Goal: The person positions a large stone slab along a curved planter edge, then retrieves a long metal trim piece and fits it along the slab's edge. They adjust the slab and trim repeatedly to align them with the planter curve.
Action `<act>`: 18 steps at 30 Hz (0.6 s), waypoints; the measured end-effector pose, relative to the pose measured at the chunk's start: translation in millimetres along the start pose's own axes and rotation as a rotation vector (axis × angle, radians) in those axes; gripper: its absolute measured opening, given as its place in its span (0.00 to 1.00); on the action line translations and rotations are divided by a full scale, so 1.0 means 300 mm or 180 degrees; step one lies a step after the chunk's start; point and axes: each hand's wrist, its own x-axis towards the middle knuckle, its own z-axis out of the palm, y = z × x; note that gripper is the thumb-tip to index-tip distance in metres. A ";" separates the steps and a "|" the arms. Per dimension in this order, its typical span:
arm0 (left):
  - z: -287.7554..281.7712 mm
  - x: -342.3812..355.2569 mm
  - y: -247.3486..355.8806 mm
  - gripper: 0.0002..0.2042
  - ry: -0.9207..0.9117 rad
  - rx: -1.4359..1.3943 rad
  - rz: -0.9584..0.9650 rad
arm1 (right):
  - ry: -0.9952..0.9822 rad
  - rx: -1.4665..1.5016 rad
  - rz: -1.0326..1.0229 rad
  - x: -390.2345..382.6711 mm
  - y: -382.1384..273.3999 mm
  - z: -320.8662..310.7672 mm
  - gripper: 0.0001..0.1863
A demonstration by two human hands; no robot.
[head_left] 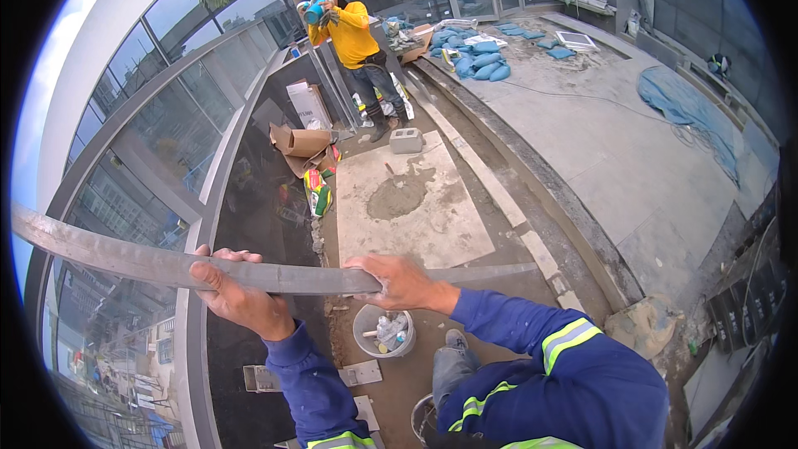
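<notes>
A long grey bar (283, 278) crosses in front of me at waist height. From the far left it runs to the right, and it looks bent by the lens. My left hand (241, 289) is wrapped round it from below, thumb on the near side, fingers showing beyond its upper edge. Farther right, my right hand (403, 283) grips it from above, its fingers partly hidden. Below the bar stands a white bucket (366, 326) holding a bottle and other small items. Beyond my hands lies a pale board (362, 237) with a mound of wet mortar (400, 194) on it.
A person (357, 37) in a yellow shirt stands ahead, holding a teal object up. A concrete block (406, 140) sits on the board's far edge. Glass railing (150, 150) runs along the left; a trench with a long strip (490, 183) lies right. Blue bags (478, 58) are piled beyond.
</notes>
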 end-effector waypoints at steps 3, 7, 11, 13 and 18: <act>0.015 0.094 -0.123 0.29 0.0036 0.0172 -0.0065 | -0.0206 -0.0541 0.0636 -0.074 0.218 -0.043 0.29; -0.002 0.227 -0.341 0.29 0.0072 0.0066 -0.0138 | -0.0854 -0.0986 0.1761 -0.149 0.498 -0.029 0.25; -0.015 0.339 -0.580 0.27 0.0080 0.0225 -0.0333 | -0.0877 -0.0887 0.2004 -0.100 0.736 0.073 0.25; -0.018 0.376 -0.681 0.27 0.0055 0.0184 -0.0431 | -0.0811 -0.0808 0.1940 -0.074 0.844 0.117 0.25; -0.014 0.461 -0.876 0.28 0.0055 0.0341 -0.0546 | -0.0843 -0.0715 0.2267 -0.020 1.048 0.207 0.27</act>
